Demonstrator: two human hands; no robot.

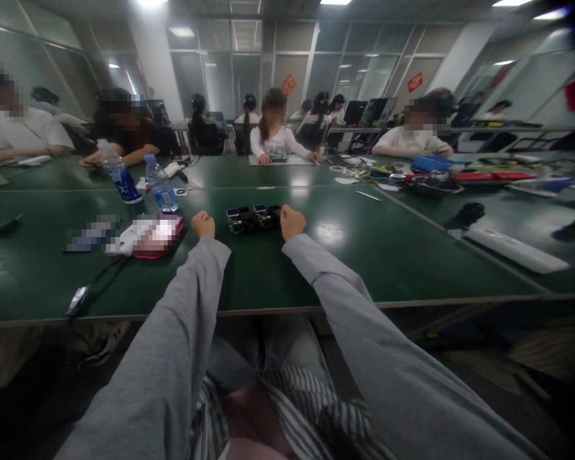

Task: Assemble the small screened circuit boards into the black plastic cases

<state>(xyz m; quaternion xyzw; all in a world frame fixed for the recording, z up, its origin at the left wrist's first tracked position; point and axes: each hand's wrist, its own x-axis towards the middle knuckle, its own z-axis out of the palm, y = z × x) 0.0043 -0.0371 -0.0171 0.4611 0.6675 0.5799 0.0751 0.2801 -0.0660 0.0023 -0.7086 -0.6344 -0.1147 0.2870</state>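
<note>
On the green table, a row of small black electronic modules, some with little screens and circuit boards, lies between my hands. My left hand is closed in a fist to the left of the row, apart from it, with nothing visible in it. My right hand is also a closed fist, right up against the row's right end. Whether it touches the last module I cannot tell. No object shows in its fingers.
Left of my hands are a pink case, a phone-like slab, a cable and two bottles. A long white bar lies to the right. Cables and a blue pouch clutter the far right. Several people sit across the table.
</note>
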